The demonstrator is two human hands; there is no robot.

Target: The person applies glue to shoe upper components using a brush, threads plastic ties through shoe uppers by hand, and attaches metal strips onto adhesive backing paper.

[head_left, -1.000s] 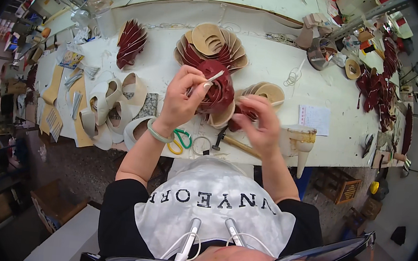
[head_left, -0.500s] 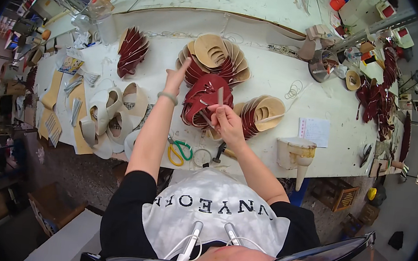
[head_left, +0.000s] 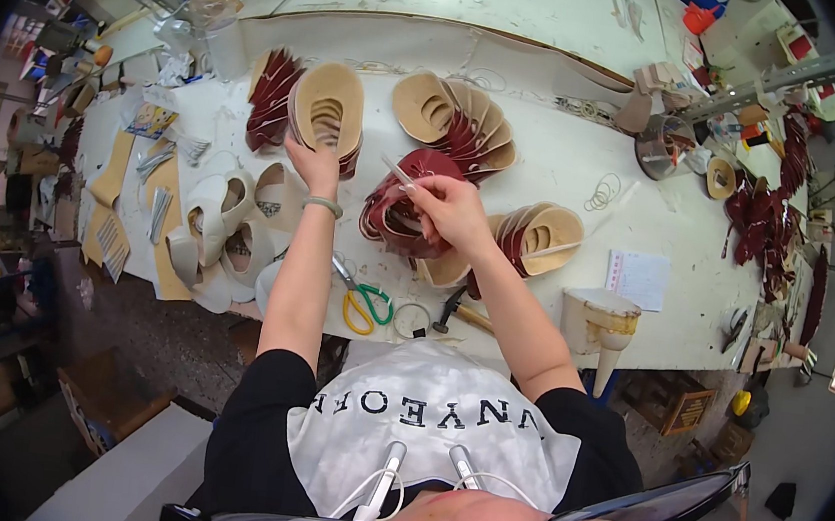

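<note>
Left arm reaches almost straight out; left hand [head_left: 314, 162] is palm-up-ish at the near end of a beige stack [head_left: 345, 93], fingers curled round that end, so it's grasping. Bracelet [head_left: 322, 205] on that wrist. Right arm bends inward across the front; right hand [head_left: 448, 209] is knuckles-up, thumb and fingers pinching a thin white strip [head_left: 394, 169], free end pointing away up-left. Red bundle [head_left: 389, 198] sits directly under and left of the right grip; can't tell if the other right fingers touch it.

Second stack, beige and red [head_left: 480, 136], stands just beyond the right grip; third stack [head_left: 557, 226] is to its right. Dark red pieces [head_left: 270, 96] are left of the left grip.

Hidden/unclear: left fingertips tucked under the stack, part of the red bundle covered by the right hand, its folds blurry, white cutouts [head_left: 200, 240] partly behind the left forearm.
</note>
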